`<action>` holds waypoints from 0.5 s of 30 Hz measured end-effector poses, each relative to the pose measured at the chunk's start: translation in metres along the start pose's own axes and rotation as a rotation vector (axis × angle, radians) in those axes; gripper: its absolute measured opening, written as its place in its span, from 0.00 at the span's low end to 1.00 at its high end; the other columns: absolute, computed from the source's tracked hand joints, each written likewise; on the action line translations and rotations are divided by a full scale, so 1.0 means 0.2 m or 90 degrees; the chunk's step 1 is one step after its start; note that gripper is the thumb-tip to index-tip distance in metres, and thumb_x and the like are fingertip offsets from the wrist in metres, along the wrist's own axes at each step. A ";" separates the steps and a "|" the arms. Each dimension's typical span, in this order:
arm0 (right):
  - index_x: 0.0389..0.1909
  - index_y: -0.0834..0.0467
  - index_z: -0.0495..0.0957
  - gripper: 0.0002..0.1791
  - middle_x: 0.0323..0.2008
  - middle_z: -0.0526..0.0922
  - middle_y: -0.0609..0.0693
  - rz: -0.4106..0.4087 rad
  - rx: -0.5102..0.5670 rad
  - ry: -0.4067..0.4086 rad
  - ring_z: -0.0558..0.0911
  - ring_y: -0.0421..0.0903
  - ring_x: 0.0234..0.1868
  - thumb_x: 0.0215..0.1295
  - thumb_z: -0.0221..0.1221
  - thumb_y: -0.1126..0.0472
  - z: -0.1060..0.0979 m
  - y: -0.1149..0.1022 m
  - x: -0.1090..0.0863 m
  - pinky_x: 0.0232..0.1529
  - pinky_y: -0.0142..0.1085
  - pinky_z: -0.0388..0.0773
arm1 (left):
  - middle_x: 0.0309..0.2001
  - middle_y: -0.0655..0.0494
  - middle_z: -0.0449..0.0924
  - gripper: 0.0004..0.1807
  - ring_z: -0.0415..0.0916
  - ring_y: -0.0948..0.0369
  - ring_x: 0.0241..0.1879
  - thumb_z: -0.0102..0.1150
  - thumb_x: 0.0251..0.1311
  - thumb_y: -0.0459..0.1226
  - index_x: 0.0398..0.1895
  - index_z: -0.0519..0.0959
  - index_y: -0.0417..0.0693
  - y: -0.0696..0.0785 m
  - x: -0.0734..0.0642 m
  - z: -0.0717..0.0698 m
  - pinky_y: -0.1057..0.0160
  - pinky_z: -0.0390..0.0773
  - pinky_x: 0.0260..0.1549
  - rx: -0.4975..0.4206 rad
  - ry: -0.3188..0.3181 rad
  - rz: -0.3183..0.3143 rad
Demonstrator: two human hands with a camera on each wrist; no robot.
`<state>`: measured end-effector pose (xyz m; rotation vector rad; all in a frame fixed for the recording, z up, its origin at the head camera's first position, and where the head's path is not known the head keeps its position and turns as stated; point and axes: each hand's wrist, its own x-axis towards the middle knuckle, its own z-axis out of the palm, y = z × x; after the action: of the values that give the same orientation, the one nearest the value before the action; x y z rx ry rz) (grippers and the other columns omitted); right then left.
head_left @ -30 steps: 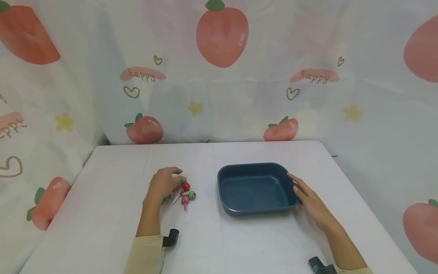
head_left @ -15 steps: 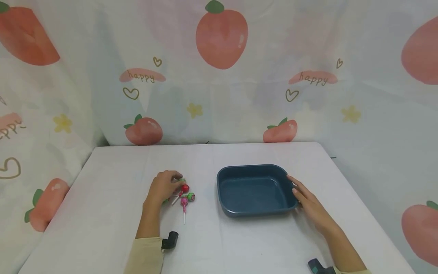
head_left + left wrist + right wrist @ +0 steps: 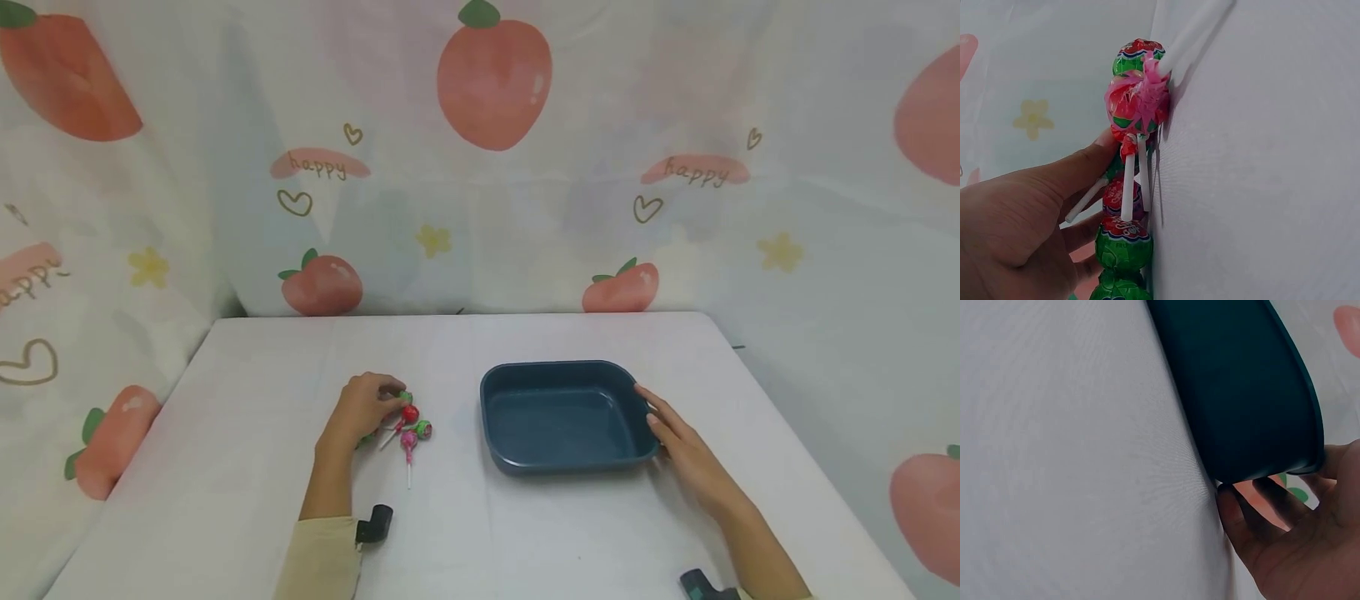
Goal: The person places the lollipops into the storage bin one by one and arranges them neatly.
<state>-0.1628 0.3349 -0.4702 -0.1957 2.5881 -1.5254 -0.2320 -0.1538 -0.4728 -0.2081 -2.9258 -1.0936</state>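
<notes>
Several wrapped lollipops lie bunched on the white table, left of the middle. My left hand (image 3: 366,405) is over the far left of the bunch, its thumb and index finger pinching a green-wrapped lollipop (image 3: 406,397). A red lollipop (image 3: 410,413) and a pink one (image 3: 408,440) lie just beside it. In the left wrist view, white sticks and a pink wrapper (image 3: 1150,94) partly cover the pinch. On the right stands a dark blue rectangular dish (image 3: 570,462) with nothing in it. My right hand (image 3: 693,462) rests its extended fingers against the dish's right side.
The white table (image 3: 480,542) runs back to a fruit-print cloth (image 3: 525,233), which also hangs along both sides. A black wrist device (image 3: 375,524) sits at my left cuff, and another (image 3: 705,586) at the right.
My left thumb and index finger have come together at the green-wrapped lollipop. My right hand and the dish hold still; the head view shifts slightly.
</notes>
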 end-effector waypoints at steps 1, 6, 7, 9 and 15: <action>0.84 0.43 0.50 0.31 0.82 0.46 0.57 0.001 0.001 0.000 0.46 0.65 0.79 0.85 0.40 0.44 0.00 0.00 0.00 0.53 0.17 0.60 | 0.45 0.50 0.85 0.15 0.78 0.50 0.48 0.73 0.62 0.36 0.52 0.87 0.44 0.00 0.00 0.00 0.45 0.78 0.52 0.002 -0.002 -0.002; 0.84 0.44 0.50 0.31 0.82 0.45 0.57 0.006 0.013 0.001 0.44 0.65 0.80 0.86 0.40 0.45 0.01 0.00 0.00 0.64 0.27 0.62 | 0.46 0.50 0.85 0.16 0.78 0.48 0.52 0.73 0.63 0.37 0.53 0.87 0.43 0.00 0.00 0.00 0.43 0.76 0.55 0.013 -0.015 -0.007; 0.84 0.44 0.50 0.31 0.82 0.44 0.58 0.008 0.016 0.002 0.44 0.65 0.80 0.86 0.40 0.45 0.01 0.00 0.00 0.68 0.34 0.62 | 0.46 0.51 0.85 0.16 0.77 0.48 0.54 0.73 0.63 0.37 0.53 0.87 0.43 0.00 0.00 0.00 0.42 0.74 0.57 0.015 -0.016 -0.005; 0.84 0.45 0.49 0.31 0.82 0.43 0.59 0.007 0.024 0.002 0.43 0.67 0.79 0.86 0.39 0.46 0.02 0.00 0.00 0.72 0.53 0.58 | 0.46 0.51 0.85 0.16 0.77 0.46 0.56 0.73 0.62 0.37 0.52 0.87 0.42 0.00 -0.01 0.00 0.39 0.72 0.59 0.021 -0.018 0.000; 0.84 0.45 0.49 0.31 0.82 0.44 0.58 0.009 0.015 0.013 0.43 0.66 0.80 0.86 0.39 0.45 0.02 0.00 0.00 0.69 0.66 0.52 | 0.46 0.50 0.86 0.16 0.78 0.44 0.56 0.75 0.60 0.36 0.50 0.87 0.42 0.01 -0.01 0.00 0.37 0.68 0.60 0.036 -0.016 0.027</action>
<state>-0.1628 0.3309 -0.4727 -0.1595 2.5788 -1.5608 -0.2290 -0.1537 -0.4717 -0.2830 -2.9554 -1.0081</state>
